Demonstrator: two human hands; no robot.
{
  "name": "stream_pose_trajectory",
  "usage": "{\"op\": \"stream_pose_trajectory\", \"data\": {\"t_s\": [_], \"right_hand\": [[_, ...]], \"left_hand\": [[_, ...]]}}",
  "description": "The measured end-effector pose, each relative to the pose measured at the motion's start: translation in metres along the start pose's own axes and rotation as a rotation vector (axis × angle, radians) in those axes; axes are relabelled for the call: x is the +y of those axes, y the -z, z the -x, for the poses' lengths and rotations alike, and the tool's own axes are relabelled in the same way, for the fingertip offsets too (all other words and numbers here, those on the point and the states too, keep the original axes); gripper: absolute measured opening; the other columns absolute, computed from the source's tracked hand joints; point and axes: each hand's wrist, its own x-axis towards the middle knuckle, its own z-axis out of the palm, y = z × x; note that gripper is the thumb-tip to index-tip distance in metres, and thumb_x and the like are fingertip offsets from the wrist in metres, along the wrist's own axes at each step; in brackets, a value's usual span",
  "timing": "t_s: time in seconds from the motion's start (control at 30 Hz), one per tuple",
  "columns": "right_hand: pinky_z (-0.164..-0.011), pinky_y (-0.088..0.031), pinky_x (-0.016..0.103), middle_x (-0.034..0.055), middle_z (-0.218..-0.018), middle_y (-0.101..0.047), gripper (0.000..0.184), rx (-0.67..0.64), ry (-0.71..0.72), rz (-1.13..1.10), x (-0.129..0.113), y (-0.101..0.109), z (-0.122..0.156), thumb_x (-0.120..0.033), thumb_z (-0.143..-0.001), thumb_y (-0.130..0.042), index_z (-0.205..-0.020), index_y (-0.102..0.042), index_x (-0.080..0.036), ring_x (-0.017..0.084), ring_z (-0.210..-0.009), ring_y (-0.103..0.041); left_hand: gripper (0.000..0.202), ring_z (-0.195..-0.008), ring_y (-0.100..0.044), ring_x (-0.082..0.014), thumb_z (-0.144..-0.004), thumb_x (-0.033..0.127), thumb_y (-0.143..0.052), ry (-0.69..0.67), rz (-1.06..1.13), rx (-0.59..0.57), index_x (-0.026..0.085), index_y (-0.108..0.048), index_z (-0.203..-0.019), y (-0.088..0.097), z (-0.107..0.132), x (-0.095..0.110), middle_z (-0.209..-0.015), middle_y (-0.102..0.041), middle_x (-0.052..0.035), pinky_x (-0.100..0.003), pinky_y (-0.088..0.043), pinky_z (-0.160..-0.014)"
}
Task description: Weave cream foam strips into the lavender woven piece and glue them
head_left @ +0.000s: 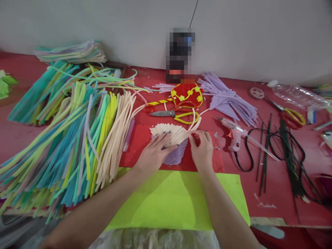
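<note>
One bare left hand, open, palm down, fingers spread over cream stems of lilac panel; panel lies on red sheet on counter. Right hand half-curled, thumb and forefinger at panel's 3 o'clock edge, touching stem ends; cannot tell if gripping. Outward from panel: yellow-handled scissors at 12 o'clock, red flower-trimmed piece just beyond; lilac bundle at 2; pink glue gun at 3; lime sheet at 6; cream bundle at 9.
</note>
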Motion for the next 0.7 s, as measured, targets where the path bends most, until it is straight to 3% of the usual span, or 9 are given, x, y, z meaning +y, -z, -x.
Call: {"op": "stream_pose_trajectory", "data": {"t_s": [0.2,0.4,0.7], "right_hand": [[-0.078,-0.047,0.037,0.0069,-0.096,-0.066,0.022,0.002,-0.106,-0.075,0.0009,0.0039,-0.0015,-0.034,-0.090,-0.048,-0.101,-0.062,-0.022,0.019,-0.080,-0.058],[-0.087,-0.046,0.042,0.0086,-0.099,-0.056,0.021,-0.002,0.050,0.052,0.0056,0.0058,-0.0029,-0.025,-0.086,-0.049,-0.097,-0.067,-0.024,0.022,-0.096,-0.054],[-0.086,-0.046,0.042,0.0082,-0.096,-0.057,0.015,-0.029,0.075,0.067,0.0097,0.0049,-0.0050,-0.026,-0.085,-0.053,-0.092,-0.065,-0.022,0.022,-0.093,-0.055]], "left_hand": [[0.043,-0.137,-0.039,-0.0243,-0.089,0.009,-0.054,-0.002,0.010,0.011,0.030,-0.059,-0.126,-0.0003,-0.0003,-0.0007,-0.151,-0.038,-0.0081,-0.046,-0.035,-0.112],[0.042,-0.136,-0.040,-0.0237,-0.089,0.009,-0.053,-0.002,-0.006,0.009,0.029,-0.059,-0.126,0.0003,-0.0008,0.0002,-0.150,-0.039,-0.0098,-0.045,-0.034,-0.112],[0.040,-0.137,-0.039,-0.0228,-0.091,0.013,-0.053,-0.012,0.019,0.026,0.029,-0.058,-0.127,-0.0044,0.0006,-0.0025,-0.150,-0.039,-0.0082,-0.045,-0.033,-0.113]]}}
